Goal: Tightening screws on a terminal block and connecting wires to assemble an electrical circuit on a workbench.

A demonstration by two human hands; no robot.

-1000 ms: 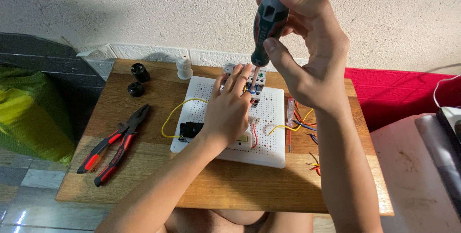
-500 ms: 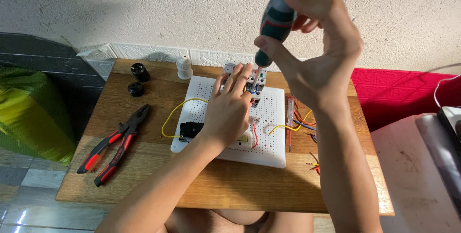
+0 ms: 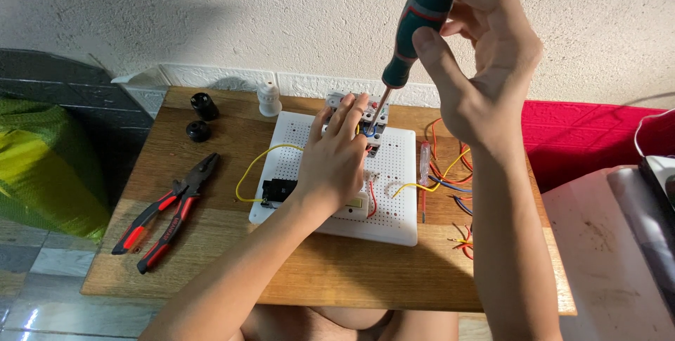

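**A low wooden table against a rough white wall**

We look down on a small wooden table (image 3: 211,256) pushed up to a rough plastered white wall (image 3: 211,10) with a pale moulded strip (image 3: 211,75) along its foot. Left of the table we see dark grey panelling (image 3: 63,74) and a glossy tiled floor (image 3: 35,271). On the right, red padded matting (image 3: 583,130) lies beside the table. Soft shadows fall across the wall.
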